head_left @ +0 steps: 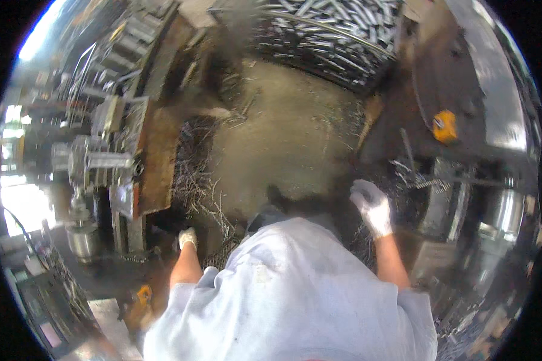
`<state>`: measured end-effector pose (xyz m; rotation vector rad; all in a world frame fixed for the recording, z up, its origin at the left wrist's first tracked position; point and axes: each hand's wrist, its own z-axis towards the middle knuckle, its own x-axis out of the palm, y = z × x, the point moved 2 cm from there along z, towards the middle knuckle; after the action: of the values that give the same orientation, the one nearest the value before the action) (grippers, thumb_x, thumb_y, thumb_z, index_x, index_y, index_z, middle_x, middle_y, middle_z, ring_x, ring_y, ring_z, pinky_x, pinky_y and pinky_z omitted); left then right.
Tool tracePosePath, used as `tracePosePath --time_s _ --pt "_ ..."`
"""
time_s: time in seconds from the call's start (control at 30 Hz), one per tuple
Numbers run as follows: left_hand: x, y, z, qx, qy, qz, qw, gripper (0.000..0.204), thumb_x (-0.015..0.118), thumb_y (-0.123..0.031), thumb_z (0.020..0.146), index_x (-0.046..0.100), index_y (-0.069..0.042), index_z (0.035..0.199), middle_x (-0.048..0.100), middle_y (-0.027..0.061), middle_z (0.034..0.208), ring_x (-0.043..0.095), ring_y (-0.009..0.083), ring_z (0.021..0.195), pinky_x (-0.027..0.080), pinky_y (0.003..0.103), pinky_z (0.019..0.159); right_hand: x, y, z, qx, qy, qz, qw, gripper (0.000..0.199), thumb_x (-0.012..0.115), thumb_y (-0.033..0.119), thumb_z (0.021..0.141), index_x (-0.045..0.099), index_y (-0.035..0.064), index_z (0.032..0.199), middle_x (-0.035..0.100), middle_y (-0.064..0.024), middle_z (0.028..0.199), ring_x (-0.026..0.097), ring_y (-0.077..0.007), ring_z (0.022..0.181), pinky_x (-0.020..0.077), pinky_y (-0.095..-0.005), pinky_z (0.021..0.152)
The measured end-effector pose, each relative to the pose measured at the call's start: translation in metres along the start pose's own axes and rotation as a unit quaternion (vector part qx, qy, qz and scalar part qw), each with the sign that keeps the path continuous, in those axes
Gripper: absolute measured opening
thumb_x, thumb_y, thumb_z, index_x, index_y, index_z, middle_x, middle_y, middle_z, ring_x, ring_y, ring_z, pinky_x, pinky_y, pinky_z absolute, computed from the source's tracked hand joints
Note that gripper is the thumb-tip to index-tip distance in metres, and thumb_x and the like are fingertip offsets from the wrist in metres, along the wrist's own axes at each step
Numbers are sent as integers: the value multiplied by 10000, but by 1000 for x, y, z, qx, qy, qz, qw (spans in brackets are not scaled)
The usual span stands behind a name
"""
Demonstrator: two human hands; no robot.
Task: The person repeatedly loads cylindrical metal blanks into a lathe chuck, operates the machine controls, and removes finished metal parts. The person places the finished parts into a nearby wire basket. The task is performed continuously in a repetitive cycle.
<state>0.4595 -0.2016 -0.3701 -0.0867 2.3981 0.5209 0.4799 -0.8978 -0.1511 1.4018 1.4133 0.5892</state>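
Note:
My left hand point(187, 237), in a pale work glove, hangs low on the left side, near metal shavings point(202, 198) and below the brown-edged machine bench. It looks small and blurred, and its fingers cannot be made out. My right hand point(371, 207), in a white glove with greyish fingers, is held out on the right. Its fingers are loosely bent and apart, with nothing seen in them. Curled metal swarf point(415, 177) lies on the dark machine surface just beyond it. Neither hand visibly touches anything.
A large bin point(337, 27) of shiny metal rods stands ahead. Worn floor point(277, 132) with scattered shavings lies between machines. On the left is a lathe-like machine point(102, 159) with a rusty brown edge. A yellow control box point(444, 126) sits on the right; a metal cylinder point(504, 210) is below it.

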Motion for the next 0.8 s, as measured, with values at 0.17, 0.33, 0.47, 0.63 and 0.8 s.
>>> tracePosePath --time_s 0.17,0.33,0.47,0.63,0.8 --pt "115 35 -9 -80 58 -490 866 336 572 -189 1016 740 -92 1291 719 206 1336 702 365 1227 561 467 1051 131 45 62 -67 141 -117 981 386 775 202 891 746 4 1221 785 -164 1176 763 -283 1076 577 -352 951" --pt "141 9 -17 -36 -66 -355 932 358 488 -233 1068 740 -72 1264 721 206 1336 703 395 1207 566 475 1028 223 85 103 -190 238 -294 906 414 756 290 899 742 41 1230 767 -219 1173 742 -376 1114 576 -423 962" --pt "174 12 -12 -182 2 -689 701 405 587 -361 1027 747 -77 1269 699 204 1387 680 392 1251 535 451 1064 279 99 144 -220 281 -330 874 418 753 282 882 749 34 1218 776 -214 1148 758 -360 1070 589 -403 928" --pt "190 35 -38 -177 -110 -437 875 451 590 -370 1040 698 -49 1338 678 244 1400 627 396 1310 480 457 1080 366 149 189 -248 333 -297 860 364 746 234 874 766 42 1183 789 -203 1070 781 -300 979 598 -368 880" --pt "138 71 -117 -594 -271 -678 338 655 474 -458 1119 514 88 1480 625 292 1453 624 421 1318 493 449 1137 475 276 200 -435 388 -231 779 349 747 175 898 756 -1 1199 802 -156 1047 769 -189 913 594 -328 845"
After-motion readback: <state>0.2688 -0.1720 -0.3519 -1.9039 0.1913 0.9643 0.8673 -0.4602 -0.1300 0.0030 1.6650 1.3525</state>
